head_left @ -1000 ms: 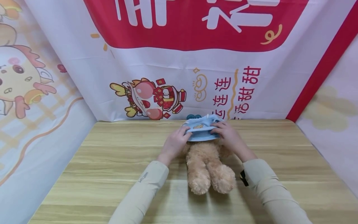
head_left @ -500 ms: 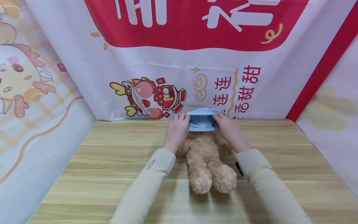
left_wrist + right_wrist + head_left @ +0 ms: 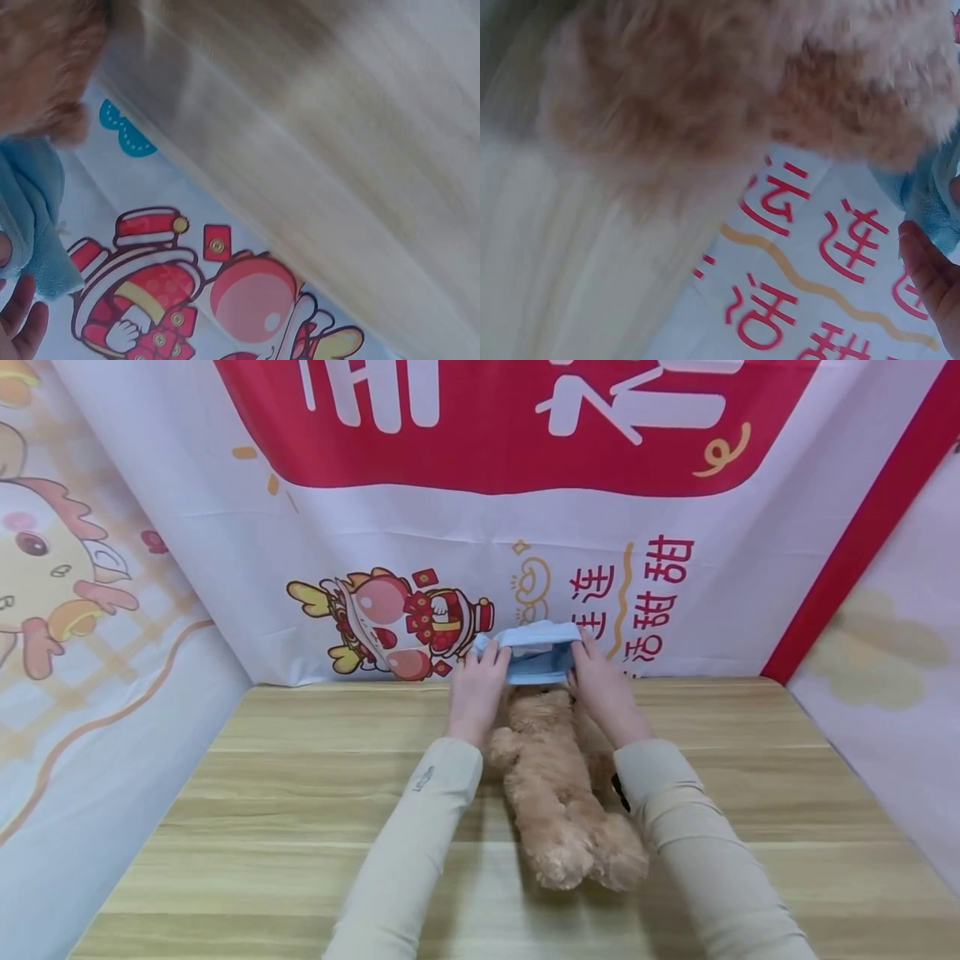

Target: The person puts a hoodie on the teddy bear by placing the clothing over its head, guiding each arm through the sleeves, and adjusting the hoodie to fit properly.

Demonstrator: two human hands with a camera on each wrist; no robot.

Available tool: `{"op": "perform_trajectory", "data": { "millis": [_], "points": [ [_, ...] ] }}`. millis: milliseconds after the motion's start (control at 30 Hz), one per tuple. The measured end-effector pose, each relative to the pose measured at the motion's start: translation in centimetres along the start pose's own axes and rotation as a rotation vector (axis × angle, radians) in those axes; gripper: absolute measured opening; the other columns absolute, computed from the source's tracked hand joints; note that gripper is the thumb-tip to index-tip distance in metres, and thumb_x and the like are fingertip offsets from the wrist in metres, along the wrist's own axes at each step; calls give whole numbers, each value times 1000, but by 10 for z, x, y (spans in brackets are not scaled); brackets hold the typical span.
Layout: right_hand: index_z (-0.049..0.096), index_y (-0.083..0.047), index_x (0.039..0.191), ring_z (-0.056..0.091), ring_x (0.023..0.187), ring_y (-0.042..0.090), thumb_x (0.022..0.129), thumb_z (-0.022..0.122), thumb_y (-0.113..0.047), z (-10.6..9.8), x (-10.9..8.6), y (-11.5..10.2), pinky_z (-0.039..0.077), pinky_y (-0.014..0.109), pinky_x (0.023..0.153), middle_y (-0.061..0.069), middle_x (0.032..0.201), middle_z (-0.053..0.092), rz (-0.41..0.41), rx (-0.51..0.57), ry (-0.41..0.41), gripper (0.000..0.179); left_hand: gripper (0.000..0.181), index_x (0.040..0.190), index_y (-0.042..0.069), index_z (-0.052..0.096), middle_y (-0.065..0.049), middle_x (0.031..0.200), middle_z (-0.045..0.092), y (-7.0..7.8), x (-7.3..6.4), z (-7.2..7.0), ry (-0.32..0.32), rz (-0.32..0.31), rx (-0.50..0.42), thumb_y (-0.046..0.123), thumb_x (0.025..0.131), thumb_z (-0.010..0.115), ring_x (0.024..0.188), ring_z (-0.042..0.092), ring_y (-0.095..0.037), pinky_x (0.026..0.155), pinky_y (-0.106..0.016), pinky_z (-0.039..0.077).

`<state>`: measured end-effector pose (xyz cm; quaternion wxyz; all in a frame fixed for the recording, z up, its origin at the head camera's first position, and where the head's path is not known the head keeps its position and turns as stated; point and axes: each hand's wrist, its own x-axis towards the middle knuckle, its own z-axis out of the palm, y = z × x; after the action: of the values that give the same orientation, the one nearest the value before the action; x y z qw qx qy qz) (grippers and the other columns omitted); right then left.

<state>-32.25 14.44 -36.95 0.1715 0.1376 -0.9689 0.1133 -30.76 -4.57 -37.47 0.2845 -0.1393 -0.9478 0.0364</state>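
Note:
A light brown plush toy with curly fur lies at the far middle of the table, its legs toward me. At its head end, a light blue garment is held up with its opening facing me. My left hand grips the garment's left edge, and my right hand grips the right edge. In the left wrist view, blue cloth bunches at my fingertips beneath the brown fur. The right wrist view shows blurred fur and blue cloth between my finger and thumb.
The wood-grain table ends at a printed white and red cloth backdrop right behind the toy. Printed cloth also hangs along the left side and the right side.
Both hands have moved up and away from me with the blue garment, baring the toy's body up toward its head. The toy has turned slightly, its feet swinging to the right.

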Motion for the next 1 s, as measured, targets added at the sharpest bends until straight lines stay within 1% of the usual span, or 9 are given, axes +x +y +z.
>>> {"op": "perform_trajectory", "data": {
  "millis": [100,233,300,367,533,667,767,900,1000],
  "points": [
    [43,1,135,62,94,40,95,55,-14,8,-3,0,53,50,71,20,145,40,37,28,-24,45,37,128,14,55,-7,132,57,3,-4,6,-2,14,-9,3,93,54,93,65,-28,71,-36,56],
    [49,2,129,59,104,39,94,57,-12,16,-5,0,53,51,79,22,131,52,90,76,-5,39,35,123,14,58,-6,128,59,6,-7,13,52,30,5,4,90,56,79,66,-24,62,-32,55],
    [50,3,129,57,111,39,94,56,-11,18,-5,0,51,52,87,22,130,53,115,124,-12,39,34,121,15,58,-5,128,59,5,-8,16,53,34,8,3,90,58,77,65,-23,60,-30,54],
    [50,3,130,54,117,39,94,55,-11,20,-4,-1,48,52,94,22,131,53,145,176,-36,39,35,121,15,58,-5,129,58,5,-8,17,13,33,-6,1,89,59,75,65,-22,58,-30,54],
    [52,5,128,53,120,39,92,55,-9,19,-1,-7,46,52,99,22,132,54,193,274,-54,39,44,128,14,52,-7,133,55,3,-4,14,-176,-7,-99,-4,89,58,76,65,-24,58,-32,55],
    [50,7,130,53,121,39,90,54,-6,17,2,-14,44,50,102,24,132,53,228,336,-75,42,42,134,14,47,-8,135,53,3,3,5,-307,-65,-191,-2,95,50,87,66,-28,68,-39,57],
    [43,9,136,47,127,39,91,52,-5,16,4,-19,40,49,107,26,139,47,268,377,-114,48,42,137,12,45,-11,137,51,7,7,-3,-391,-112,-274,-2,98,44,99,65,-31,77,-42,57],
    [38,11,139,42,133,41,91,50,-3,16,3,-22,36,50,110,28,144,40,303,422,-162,50,43,136,7,44,-15,133,53,17,5,-6,-430,-171,-337,-5,96,46,101,65,-32,80,-42,56],
    [42,10,136,46,128,40,92,49,-2,18,0,-20,39,50,107,28,141,45,308,442,-206,46,41,132,7,48,-15,128,56,25,-3,-2,-380,-214,-334,-6,93,49,92,67,-32,72,-42,57]
  ]
}}
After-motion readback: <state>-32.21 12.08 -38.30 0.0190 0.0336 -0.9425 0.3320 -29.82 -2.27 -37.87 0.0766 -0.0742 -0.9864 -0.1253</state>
